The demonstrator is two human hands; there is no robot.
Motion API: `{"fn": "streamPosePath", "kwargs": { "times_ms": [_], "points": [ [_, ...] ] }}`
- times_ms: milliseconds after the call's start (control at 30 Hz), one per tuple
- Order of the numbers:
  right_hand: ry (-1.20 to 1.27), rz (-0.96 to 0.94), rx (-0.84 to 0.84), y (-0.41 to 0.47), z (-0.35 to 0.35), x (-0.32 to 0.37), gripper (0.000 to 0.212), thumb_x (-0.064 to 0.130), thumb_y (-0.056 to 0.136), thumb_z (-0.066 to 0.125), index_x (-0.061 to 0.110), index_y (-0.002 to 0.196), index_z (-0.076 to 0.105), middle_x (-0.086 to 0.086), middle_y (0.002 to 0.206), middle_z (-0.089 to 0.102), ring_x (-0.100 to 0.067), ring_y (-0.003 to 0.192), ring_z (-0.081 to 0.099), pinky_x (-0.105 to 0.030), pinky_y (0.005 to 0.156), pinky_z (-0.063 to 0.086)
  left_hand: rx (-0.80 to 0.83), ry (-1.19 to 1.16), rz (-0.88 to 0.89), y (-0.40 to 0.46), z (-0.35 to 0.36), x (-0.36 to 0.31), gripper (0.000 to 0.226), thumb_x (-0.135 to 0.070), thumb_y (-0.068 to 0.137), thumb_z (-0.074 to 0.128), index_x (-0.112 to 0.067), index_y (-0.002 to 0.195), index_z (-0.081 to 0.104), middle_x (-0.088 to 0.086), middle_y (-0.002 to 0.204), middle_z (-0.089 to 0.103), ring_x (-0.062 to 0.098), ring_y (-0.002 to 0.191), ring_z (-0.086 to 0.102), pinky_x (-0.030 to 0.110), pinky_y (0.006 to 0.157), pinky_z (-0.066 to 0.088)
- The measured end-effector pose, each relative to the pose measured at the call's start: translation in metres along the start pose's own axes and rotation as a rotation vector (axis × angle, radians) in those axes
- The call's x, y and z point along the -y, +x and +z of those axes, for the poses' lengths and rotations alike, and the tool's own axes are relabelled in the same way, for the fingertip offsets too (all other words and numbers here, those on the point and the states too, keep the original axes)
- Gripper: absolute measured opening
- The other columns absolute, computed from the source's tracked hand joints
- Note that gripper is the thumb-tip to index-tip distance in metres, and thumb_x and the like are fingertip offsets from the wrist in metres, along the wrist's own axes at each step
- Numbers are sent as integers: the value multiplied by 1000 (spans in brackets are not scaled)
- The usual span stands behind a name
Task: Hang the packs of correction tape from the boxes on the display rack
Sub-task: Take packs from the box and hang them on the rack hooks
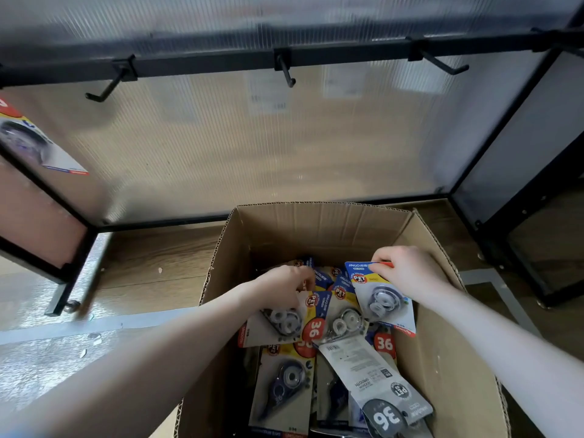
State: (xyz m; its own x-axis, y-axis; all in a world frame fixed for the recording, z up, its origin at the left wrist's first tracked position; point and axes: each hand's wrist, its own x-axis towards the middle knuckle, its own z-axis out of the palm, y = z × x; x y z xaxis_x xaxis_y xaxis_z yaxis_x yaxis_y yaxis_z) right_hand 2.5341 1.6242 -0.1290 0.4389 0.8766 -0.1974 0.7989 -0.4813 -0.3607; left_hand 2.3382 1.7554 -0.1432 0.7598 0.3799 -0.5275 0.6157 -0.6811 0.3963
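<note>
An open brown corrugated cardboard box (pixel 316 229) holds a loose heap of blue-and-yellow carded correction tape packs (pixel 316 330), lying flat and overlapping, some face down. One such pack (pixel 380 298) is tilted up near the box's right wall. Above, a black metal display rack bar (pixel 205 63) carries three bare black hooks (pixel 286 71).

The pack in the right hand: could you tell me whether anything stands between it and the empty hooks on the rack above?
Nothing visible does. The right hand pinches the pack by its top edge, above the other packs in the box. The space up to the rail is open, and the three hooks, including the middle hook, are bare.
</note>
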Motion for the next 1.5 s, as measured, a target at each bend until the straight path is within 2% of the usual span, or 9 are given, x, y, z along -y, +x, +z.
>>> {"fn": "streamPosePath", "kwargs": {
  "times_ms": [100, 200, 367, 567, 700, 800, 1133, 1267, 1500],
  "points": [
    [-41, -17, -25, -1, -6, 4, 16, 30, 90, 56, 29, 74, 57, 5, 75, 62, -13, 66, 54, -24, 49, 34, 21, -20, 32, -5, -9, -3, 73, 1, 83, 45, -44, 138, 28, 0, 121, 54, 22, 98, 59, 42, 77, 55],
    [-52, -26, -66, 2, -14, 8, 14, 29, 91, 55, 27, 77, 58, 6, 77, 63, -12, 65, 54, -23, 47, 32, -56, 17, 5, -16, -23, -4, 76, 1, 85, 41, -39, 145, 18, 6, 132, 48, 24, 108, 55, 40, 85, 51],
    [-41, -55, -138, 11, -28, 17, 11, 29, 91, 55, 25, 83, 63, 6, 84, 67, -16, 76, 59, -28, 58, 48, -161, -113, -47, -41, -46, 0, 84, 3, 84, 42, -43, 145, 7, 9, 141, 42, 25, 118, 49, 37, 95, 46],
    [-18, -95, -159, 16, -52, 32, 11, 32, 91, 55, 27, 84, 62, 10, 81, 65, -10, 72, 58, -24, 52, 40, -316, -262, -28, -65, -70, 0, 58, -8, 82, 54, -35, 128, 33, -1, 112, 57, 10, 88, 57, 13, 68, 43],
    [-14, -109, -188, 13, -69, 41, 13, 32, 91, 55, 26, 83, 63, 8, 80, 66, -12, 72, 58, -25, 50, 37, -437, -242, -5, -74, -81, -2, 50, -13, 83, 58, -25, 125, 34, -4, 102, 58, 12, 84, 57, 18, 67, 47],
    [-24, -109, -192, 11, -80, 47, 14, 33, 91, 54, 25, 83, 63, 7, 78, 66, -12, 70, 59, -26, 52, 41, -556, -221, 19, -78, -87, -4, 38, -16, 87, 58, -24, 117, 37, -3, 100, 58, 9, 77, 53, 9, 56, 39],
    [-34, -180, -279, 4, -114, 78, 20, 32, 90, 55, 28, 70, 57, 7, 72, 67, -13, 68, 59, -28, 56, 43, -911, -233, -3, -126, -116, 0, 14, -18, 90, 56, -26, 97, 47, -4, 98, 64, 14, 85, 61, 30, 70, 53],
    [9, -210, -315, 2, -122, 102, 20, 32, 91, 54, 27, 72, 60, 8, 70, 67, -12, 65, 59, -31, 56, 46, -1001, -378, 42, -153, -127, 13, 25, -14, 88, 60, -23, 112, 59, -4, 98, 65, 10, 87, 65, 25, 70, 57],
    [79, -271, -404, 1, -133, 155, 16, 29, 89, 58, 25, 75, 64, 6, 73, 69, -17, 69, 60, -31, 59, 46, -1097, -634, 114, -184, -152, 55, 18, -11, 87, 63, -28, 79, 63, -8, 76, 67, 2, 67, 63, 18, 58, 50]
  ]
}}
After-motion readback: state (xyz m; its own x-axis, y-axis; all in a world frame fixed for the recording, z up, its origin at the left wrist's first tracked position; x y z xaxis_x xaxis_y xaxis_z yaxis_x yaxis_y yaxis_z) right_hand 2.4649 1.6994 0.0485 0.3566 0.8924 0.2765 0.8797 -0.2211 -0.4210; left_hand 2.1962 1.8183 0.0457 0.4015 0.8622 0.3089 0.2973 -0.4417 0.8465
